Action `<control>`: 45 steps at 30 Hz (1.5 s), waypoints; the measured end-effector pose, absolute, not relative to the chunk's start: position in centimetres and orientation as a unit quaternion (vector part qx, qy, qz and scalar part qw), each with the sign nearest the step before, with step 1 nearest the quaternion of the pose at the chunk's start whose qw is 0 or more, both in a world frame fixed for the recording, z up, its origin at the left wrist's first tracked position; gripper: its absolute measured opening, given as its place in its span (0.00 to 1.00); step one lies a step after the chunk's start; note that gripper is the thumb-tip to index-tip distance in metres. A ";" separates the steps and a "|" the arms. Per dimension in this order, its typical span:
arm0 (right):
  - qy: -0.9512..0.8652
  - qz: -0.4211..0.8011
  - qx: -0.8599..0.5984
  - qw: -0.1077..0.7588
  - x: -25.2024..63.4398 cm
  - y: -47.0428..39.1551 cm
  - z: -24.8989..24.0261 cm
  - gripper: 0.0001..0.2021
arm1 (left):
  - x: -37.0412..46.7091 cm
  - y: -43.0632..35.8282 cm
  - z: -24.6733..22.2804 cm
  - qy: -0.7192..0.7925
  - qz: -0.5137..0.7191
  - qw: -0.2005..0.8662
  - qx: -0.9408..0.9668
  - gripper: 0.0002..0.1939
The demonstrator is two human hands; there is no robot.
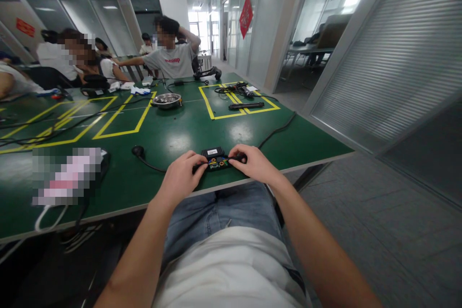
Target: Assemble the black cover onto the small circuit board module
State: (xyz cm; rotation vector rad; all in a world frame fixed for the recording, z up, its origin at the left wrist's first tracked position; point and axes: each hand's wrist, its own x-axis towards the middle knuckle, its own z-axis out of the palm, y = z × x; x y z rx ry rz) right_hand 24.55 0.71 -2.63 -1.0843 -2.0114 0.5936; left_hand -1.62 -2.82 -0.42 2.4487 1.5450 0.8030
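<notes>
An opened black power adapter lies near the front edge of the green table, its circuit board (218,164) exposed with coloured parts on it. Behind the board, a ribbed black casing half (212,152) carries a white label. My left hand (183,174) is closed at the board's left end, pinching the black cable there. From that side the cable leads to a black plug (137,151). At the right end, my right hand (251,162) pinches another black cable (279,130), which runs back across the table. The fingertips hide both joints with the board.
A metal bowl (167,100) stands farther back on the green table (173,134). Yellow tape outlines surround a black bar (246,105) and tangled cables (231,88). A partly blurred pink-and-white object (70,175) lies at left. Several people sit beyond, one in a grey shirt (171,61).
</notes>
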 end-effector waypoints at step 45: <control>-0.783 0.252 -0.420 0.384 25.2 1.0 -2.2 0.05 | -2.4 -2.4 -0.7 0.487 0.299 0.098 0.815 0.08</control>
